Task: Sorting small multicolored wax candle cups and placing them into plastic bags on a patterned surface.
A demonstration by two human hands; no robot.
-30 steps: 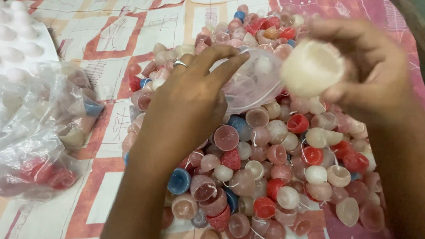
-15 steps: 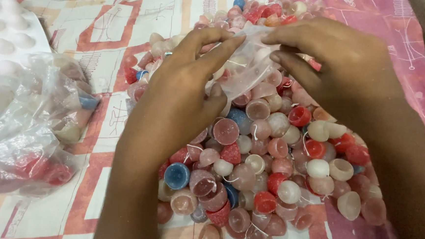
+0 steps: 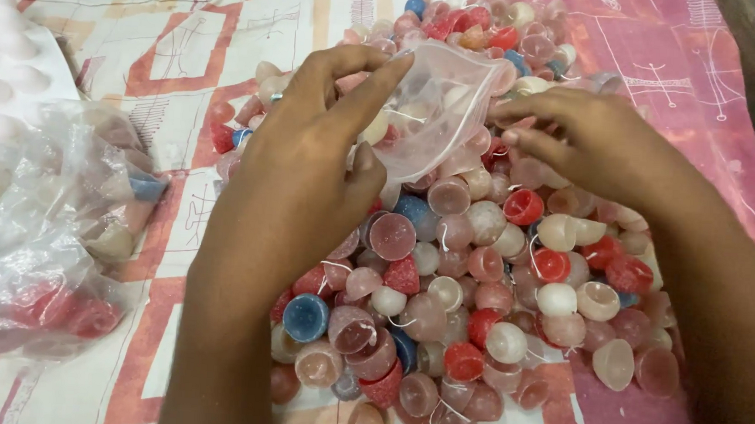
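Observation:
My left hand (image 3: 310, 164) pinches the edge of a small clear plastic bag (image 3: 432, 110) between thumb and fingers and holds its mouth open above a heap of small dome-shaped wax candles (image 3: 479, 271) in pink, red, white and blue. A few pale candles show inside the bag. My right hand (image 3: 583, 142) lies palm down on the heap just right of the bag, fingers spread and pointing at its mouth, touching loose candles. I see nothing gripped in it.
A larger clear bag (image 3: 35, 235) filled with candles lies at the left. A white plastic mould tray (image 3: 3, 58) sits at the far left top. All rest on a patterned cloth (image 3: 169, 51), pink at the right.
My right hand, which held up a white candle a second ago, came down to the bag and now rests on the heap without it. My left hand kept the bag open.

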